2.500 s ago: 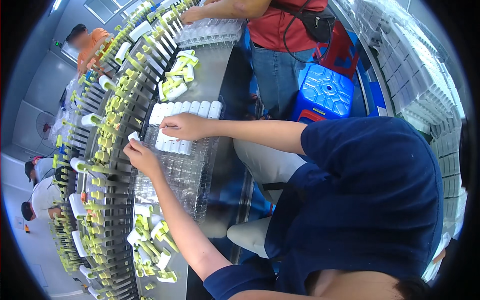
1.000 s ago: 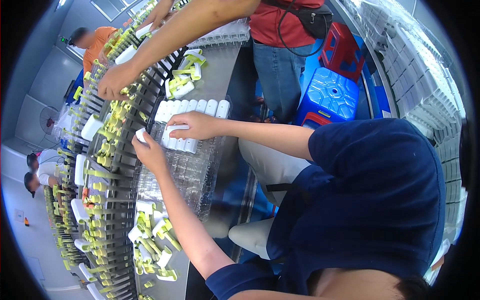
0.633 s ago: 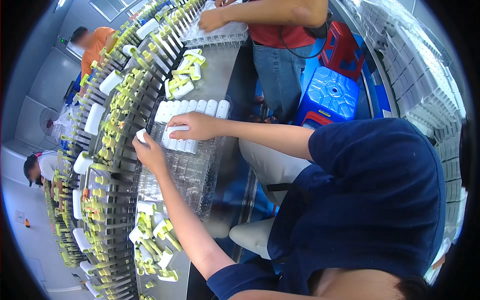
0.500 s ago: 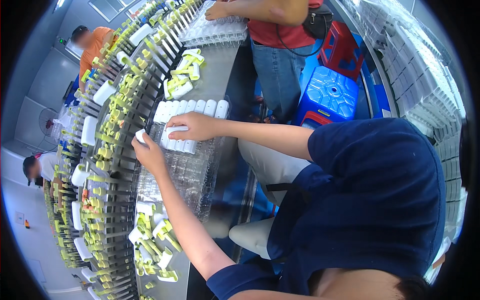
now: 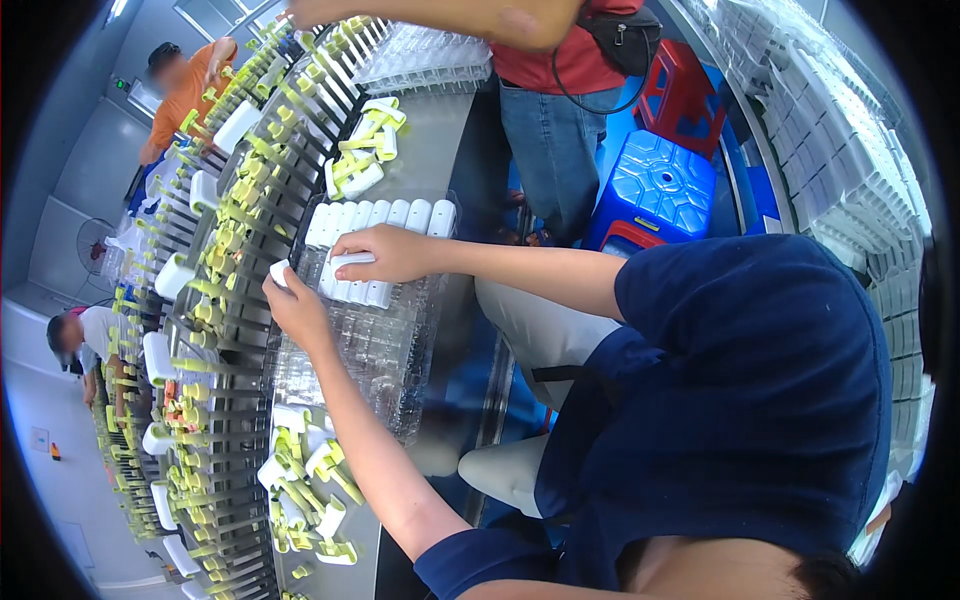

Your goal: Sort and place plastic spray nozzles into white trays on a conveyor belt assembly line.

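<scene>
My left hand has its fingers closed round a small white plastic casing, held up beside the tray. Over the tray, my right hand grips another white casing by its sides; part of it is hidden by the fingers. Beneath lies a clear plastic tray with moulded compartments. Rows of white rounded casings fill its far part, while the nearer compartments show bare plastic. To the near side of the tray is a pile of yellow-green clamps with white pieces.
A slatted conveyor carrying yellow-green holders and white casings runs along the left. More clamps and stacked clear trays lie farther up the steel table. A red-shirted co-worker stands beyond, near a blue stool.
White casings on the conveyor have shifted toward the near end. The red-shirted co-worker's arm has moved from the stacked trays out over the conveyor. My hands stay almost still.
</scene>
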Demonstrator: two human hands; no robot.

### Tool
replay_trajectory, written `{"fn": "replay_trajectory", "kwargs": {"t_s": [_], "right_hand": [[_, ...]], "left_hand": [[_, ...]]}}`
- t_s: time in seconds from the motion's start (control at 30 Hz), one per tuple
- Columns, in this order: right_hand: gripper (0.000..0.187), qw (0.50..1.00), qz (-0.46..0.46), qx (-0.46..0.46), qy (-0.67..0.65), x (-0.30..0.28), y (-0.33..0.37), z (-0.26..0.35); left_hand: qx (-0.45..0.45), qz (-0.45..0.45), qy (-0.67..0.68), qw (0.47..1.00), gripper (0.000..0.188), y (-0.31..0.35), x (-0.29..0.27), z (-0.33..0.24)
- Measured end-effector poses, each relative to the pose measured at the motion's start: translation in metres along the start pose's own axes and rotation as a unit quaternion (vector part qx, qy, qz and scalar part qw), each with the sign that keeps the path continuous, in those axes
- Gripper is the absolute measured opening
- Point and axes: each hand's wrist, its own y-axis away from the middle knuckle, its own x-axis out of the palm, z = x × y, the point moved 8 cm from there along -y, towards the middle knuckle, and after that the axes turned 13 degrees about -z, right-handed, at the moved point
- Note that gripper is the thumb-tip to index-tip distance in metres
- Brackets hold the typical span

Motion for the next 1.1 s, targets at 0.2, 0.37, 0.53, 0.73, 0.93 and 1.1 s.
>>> {"fn": "replay_trajectory", "kwargs": {"t_s": [0.2, 0.37, 0.53, 0.73, 0.93, 1.1], "right_hand": [[0.046, 1.0, 0.008, 0.019, -0.004, 0.0, 0.001, 0.0], [0.046, 1.0, 0.005, 0.012, -0.007, -0.001, 0.001, 0.0], [0.044, 1.0, 0.014, 0.012, 0.007, 0.002, 0.001, -0.001], [0.042, 1.0, 0.011, 0.008, 0.02, 0.0, 0.0, -0.004], [0.042, 1.0, 0.019, 0.014, 0.021, 0.007, 0.001, -0.002], [0.047, 1.0, -0.01, 0.009, 0.009, -0.008, 0.0, -0.004]], "left_hand": [[0.0, 0.002, -0.001, 1.0, 0.039, 0.0, -0.001, -0.002], [0.001, -0.001, -0.004, 1.0, 0.039, 0.001, -0.001, -0.005], [-0.009, 0.008, -0.001, 1.0, 0.039, 0.0, 0.0, 0.0], [0.006, 0.005, 0.003, 1.0, 0.039, 0.0, 0.002, -0.004], [-0.001, -0.001, -0.012, 1.0, 0.04, 0.002, -0.006, 0.001], [0.012, 0.003, -0.002, 1.0, 0.043, 0.0, 0.008, -0.006]]}}
